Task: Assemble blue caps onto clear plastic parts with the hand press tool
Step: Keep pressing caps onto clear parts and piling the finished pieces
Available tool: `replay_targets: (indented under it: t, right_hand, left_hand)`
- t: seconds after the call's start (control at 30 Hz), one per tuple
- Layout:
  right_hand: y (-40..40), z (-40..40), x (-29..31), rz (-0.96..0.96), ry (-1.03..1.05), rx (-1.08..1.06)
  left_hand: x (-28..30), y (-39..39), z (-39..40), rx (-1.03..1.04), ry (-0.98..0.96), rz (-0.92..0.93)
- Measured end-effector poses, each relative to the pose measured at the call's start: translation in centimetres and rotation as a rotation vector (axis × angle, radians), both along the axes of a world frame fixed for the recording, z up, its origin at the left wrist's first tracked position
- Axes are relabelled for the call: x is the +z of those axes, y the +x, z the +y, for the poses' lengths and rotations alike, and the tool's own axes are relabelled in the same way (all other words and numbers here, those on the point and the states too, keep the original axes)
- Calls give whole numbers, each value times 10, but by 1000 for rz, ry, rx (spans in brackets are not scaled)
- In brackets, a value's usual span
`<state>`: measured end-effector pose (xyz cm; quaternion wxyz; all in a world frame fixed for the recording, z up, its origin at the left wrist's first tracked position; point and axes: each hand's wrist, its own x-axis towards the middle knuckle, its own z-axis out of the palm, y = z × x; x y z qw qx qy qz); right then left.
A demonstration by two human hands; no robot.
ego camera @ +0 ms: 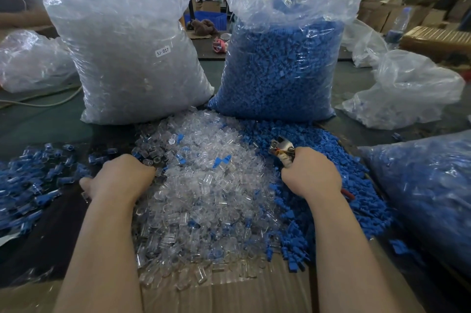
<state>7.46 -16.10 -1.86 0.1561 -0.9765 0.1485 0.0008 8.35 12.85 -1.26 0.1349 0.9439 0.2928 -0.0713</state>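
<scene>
Cardboard (229,292) lies nearest me, under both forearms, with loose parts heaped on it. Clear parts (204,190) pile up dead centre, blue caps (356,185) spill along the right side, touching the clear heap. Right hand (312,173) sits on the caps, fingers wrapped tight round the press tool (283,148); its metal head pokes out above the knuckles, a red handle end shows behind the wrist. Left hand (122,180) is at the clear pile's left edge, fingers curled down into the parts — whether it actually holds one I cannot tell. Further left, assembled pieces (33,185), clear with blue ends, are scattered on a dark surface. Behind the heaps stand two big bags, touching: clear bag (132,57) labelled SJ-017 on the left, blue bag (283,65) on the right. Another bag (428,190) of blue lies at far right.
</scene>
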Motion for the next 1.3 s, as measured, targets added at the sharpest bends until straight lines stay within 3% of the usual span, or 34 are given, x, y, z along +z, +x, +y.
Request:
replay_targets:
  t: [0.2,0.33,0.47,0.57,0.97,1.1,1.3]
  right_hand:
    - [0,3,-2,-24,13,17]
    - [0,2,-3,-37,15,7]
    - [1,2,-3,-39,22,4]
    - [3,2,-3,-64,44,4]
    - [-1,13,12,-474,419,118]
    - [-4,26,20,-513,596,167]
    - [-8,37,24,-511,674,221]
  left_hand:
    - [7,-4,-11,-28,32,-45]
    - [9,-6,-22,-82,-39,-219]
    - [14,-10,-43,-167,-259,-523]
    - [19,-12,-61,-168,-480,-633]
    - [23,-16,-109,-205,-992,-674]
    - [24,-18,-120,-255,-1069,-676]
    - [23,-18,-128,-270,-1145,-715]
